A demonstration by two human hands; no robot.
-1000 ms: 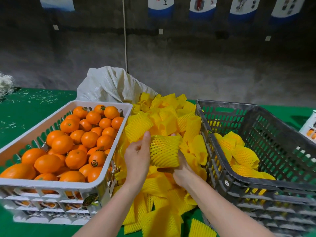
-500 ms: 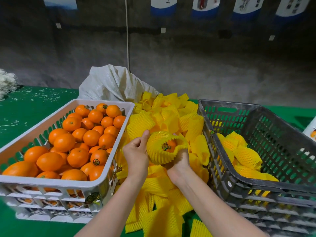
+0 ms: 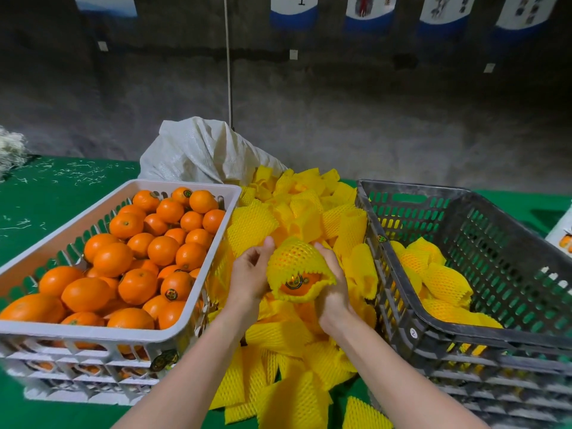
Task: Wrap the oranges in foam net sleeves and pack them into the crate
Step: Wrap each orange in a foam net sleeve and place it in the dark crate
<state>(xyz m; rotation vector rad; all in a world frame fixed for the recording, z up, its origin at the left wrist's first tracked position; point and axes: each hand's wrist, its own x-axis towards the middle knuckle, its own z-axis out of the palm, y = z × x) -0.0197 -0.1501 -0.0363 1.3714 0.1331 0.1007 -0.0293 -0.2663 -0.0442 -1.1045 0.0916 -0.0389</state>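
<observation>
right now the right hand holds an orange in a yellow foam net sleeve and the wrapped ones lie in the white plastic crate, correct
Wrong crate: the head view shows the wrapped oranges lying in the dark grey plastic crate. The right hand does hold an orange in a yellow foam net sleeve.

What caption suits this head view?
Left hand and right hand hold a foam sleeve round an orange beside a dark crate.

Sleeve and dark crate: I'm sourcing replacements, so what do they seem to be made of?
Sleeve: soft foam netting, matt yellow; its open mesh stretches round the orange and its edge curls. Dark crate: probably rigid moulded plastic, dull grey-black, judging by the slotted walls and thick rim.
</observation>
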